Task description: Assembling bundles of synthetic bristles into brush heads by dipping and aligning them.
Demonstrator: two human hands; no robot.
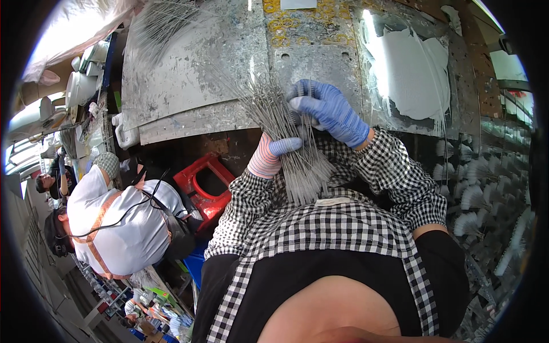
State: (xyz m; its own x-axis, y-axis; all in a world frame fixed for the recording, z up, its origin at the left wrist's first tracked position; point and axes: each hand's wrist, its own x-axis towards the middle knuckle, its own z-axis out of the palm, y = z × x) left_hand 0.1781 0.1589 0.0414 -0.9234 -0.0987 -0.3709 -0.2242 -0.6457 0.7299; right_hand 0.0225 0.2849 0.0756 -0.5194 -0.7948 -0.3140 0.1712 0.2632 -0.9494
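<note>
My left hand [273, 155], in a pink-and-white striped glove with blue fingertips, is wrapped round a thick bundle of twisted-wire brushes [307, 174]. Their pale bristle ends fan out toward my apron, and the thin wire stems point away over the table edge. To the right of the bundle, my right hand [337, 114], gloved in blue, pinches a few of the wire brushes between thumb and fingers. Small dark bristled sections show beside its fingertips. How many brushes it grips is hidden.
A worn grey worktable [189, 74] lies ahead, with a pile of loose wires [163, 26] at its far left. White paste [414, 71] coats a board at right. A red stool [206, 186] stands left, near a person [126, 223]. Many finished-looking brushes [483, 188] hang at right.
</note>
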